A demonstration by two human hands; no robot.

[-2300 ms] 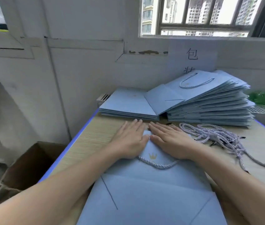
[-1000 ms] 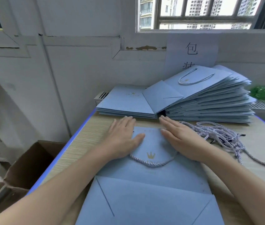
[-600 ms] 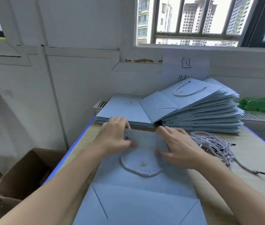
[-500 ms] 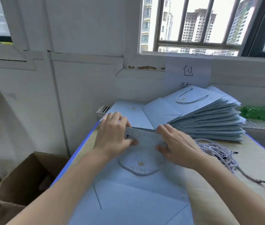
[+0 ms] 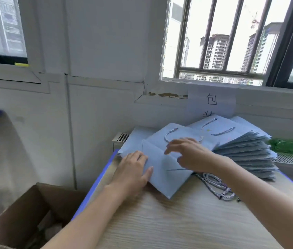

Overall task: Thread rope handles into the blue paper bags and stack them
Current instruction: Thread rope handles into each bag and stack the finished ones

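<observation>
Flat light-blue paper bag with twisted rope handle [image 5: 163,159] lies tilted at the far end of the wood-grain bench [image 5: 178,221], its top edge up on the tall fanned stack of blue paper bags [image 5: 246,150] and its bottom corner hanging low over the bench. It also overlaps a lower flat pile of blue bags [image 5: 135,139] behind it. Left hand [image 5: 133,173] rests flat against the bag's left edge, fingers straight, thumb on the paper, not curled round anything. Right hand [image 5: 190,155] hovers over the bag's middle, fingers loosely spread, holding nothing; blurred, so contact unclear. Bundle of loose grey-white twisted rope handles [image 5: 217,187] lies on the bench just beside the bag's right corner. Brown cardboard box [image 5: 25,216] sits on the floor, left of the bench.
</observation>
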